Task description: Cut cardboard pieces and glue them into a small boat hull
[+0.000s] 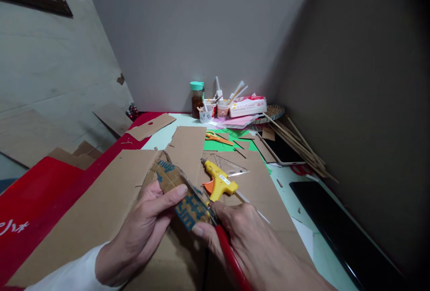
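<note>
A brown cardboard piece (183, 188) with blue printing is pinched in my left hand (148, 214), thumb on top of its printed face. My right hand (245, 232) grips red-handled pliers (228, 255), whose metal jaws meet the cardboard's right edge. My right thumb also touches the lower corner of this piece. Just beyond the hands, a yellow hot glue gun (220, 181) with an orange trigger lies on flat cardboard, a glue stick (251, 206) trailing from its rear. Next to it is a clear set square (230, 165).
Orange scissors (218, 137) lie on a green sheet (248, 145). Behind stand a teal-lidded jar (197, 98), paper cups (223, 109) and a tissue pack (248, 105). Wooden sticks (295, 143), a tablet (278, 147) and a long black panel (336, 232) line the right side.
</note>
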